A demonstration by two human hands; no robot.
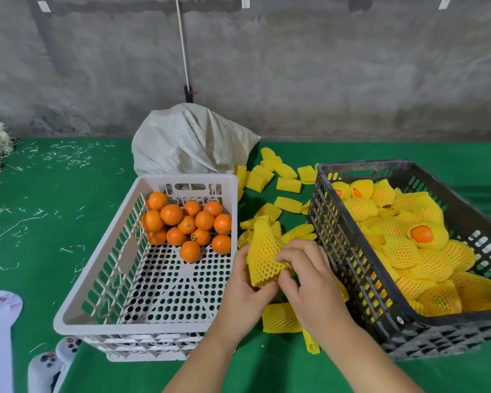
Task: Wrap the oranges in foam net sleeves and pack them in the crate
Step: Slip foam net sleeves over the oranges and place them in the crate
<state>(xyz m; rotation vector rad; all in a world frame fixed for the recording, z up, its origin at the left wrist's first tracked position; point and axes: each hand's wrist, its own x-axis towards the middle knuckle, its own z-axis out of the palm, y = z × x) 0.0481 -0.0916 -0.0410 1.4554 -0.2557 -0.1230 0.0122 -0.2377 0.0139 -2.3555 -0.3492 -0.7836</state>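
Both hands are on one yellow foam net sleeve (262, 256), held in the gap between the two crates with its long axis tilted up and away. Left hand (245, 285) grips its lower edge, right hand (304, 275) pinches its right side. I can't see an orange inside. The black crate (349, 256) sits just right of the right hand, so that's the short reach; bare oranges (187, 222) are left, in the white crate (102, 279).

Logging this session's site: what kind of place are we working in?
Probably a small fruit-packing workshop or shed: a bare concrete wall, a green-covered worktable, a white crate of loose oranges and a black crate of sleeved ones.
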